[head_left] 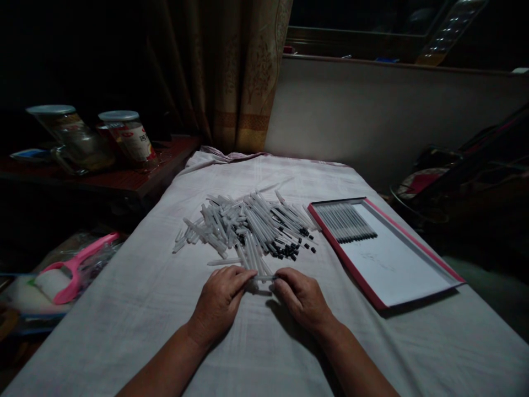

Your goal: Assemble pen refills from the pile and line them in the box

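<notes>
My left hand [223,295] and my right hand [303,298] pinch the two ends of one pen [264,278], held level just in front of a heap. Both hands' fingers are closed on it; its ends are hidden in them. The heap holds many clear pen barrels [260,220], loose and pointing various ways. Small black pen plugs [287,251] lie along its right front side. To the right, a shallow red-edged box lid [355,270] holds a neat row of pens [345,221] with dark ends toward me.
A white cloth [136,309] covers the table. At left, a dark side table [165,162] bears lidded jars [128,138] and a glass mug [82,151]. Below it lies a pink-handled object [76,270] among plastic bags. A curtain [231,77] and wall stand behind.
</notes>
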{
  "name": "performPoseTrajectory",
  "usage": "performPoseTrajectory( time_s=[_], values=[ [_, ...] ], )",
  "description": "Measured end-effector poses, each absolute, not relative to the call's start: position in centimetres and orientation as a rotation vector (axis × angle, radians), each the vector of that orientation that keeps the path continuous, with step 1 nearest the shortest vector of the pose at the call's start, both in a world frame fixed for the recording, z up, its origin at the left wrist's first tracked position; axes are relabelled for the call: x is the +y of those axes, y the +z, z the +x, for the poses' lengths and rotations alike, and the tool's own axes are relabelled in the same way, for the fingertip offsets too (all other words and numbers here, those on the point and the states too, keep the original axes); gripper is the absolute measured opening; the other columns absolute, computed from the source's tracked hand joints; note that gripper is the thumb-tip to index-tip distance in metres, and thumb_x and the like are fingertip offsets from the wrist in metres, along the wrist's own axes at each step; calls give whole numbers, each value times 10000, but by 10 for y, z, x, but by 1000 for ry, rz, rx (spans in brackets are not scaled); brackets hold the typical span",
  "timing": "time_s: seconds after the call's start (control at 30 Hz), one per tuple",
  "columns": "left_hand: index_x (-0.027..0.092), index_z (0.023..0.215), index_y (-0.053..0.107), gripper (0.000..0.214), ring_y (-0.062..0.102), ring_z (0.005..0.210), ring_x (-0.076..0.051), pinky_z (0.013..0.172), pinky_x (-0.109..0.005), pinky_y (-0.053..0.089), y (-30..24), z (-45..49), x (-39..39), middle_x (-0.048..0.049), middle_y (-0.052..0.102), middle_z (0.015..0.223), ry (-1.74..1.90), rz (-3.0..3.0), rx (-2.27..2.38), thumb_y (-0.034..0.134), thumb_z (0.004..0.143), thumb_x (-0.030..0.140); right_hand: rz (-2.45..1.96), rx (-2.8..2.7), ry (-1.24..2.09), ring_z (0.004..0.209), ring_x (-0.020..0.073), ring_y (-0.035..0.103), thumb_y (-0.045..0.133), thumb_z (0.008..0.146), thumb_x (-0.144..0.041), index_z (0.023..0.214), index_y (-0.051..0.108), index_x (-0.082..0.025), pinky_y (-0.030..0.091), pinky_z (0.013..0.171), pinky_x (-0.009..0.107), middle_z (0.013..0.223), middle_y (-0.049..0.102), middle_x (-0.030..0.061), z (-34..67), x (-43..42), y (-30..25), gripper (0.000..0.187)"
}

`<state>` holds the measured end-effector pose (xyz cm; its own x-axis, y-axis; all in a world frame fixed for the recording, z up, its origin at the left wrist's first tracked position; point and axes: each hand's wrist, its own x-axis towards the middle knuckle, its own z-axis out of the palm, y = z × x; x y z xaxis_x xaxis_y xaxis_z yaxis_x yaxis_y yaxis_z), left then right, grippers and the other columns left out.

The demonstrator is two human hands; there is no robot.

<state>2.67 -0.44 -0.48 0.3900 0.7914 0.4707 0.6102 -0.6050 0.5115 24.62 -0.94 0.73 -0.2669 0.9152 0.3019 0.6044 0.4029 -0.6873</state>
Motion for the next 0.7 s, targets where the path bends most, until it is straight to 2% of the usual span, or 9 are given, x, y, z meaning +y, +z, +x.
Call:
performPoseTrajectory(
  time_s=[0.1,0.4,0.7],
  values=[
    [246,1164,661,299,641,876,-197,764,-332,496,-4,27,-4,-57,704,972,1024,2397,1238,542,910,142,-1295,-1984,610,697,155,637,454,927,-260,917,607,-203,474,649,241,783,671,30,246,-11,8,163],
    [238,1163,661,286,642,880,-199,767,-337,491,-4,27,-5,-53,705,973,1005,2431,1216,560,910,151,-1305,-1988,595,556,116,532,396,963,-327,684,549,-196,385,555,212,601,544,-11,247,-8,0,345],
    [246,1158,678,287,640,889,-206,769,-333,488,-3,28,-5,-59,709,975,1077,2480,1203,579,900,167,-1335,-1879,698,493,102,466,406,944,-378,567,451,-199,334,512,213,525,458,-32,245,-8,1,419]
  ],
)
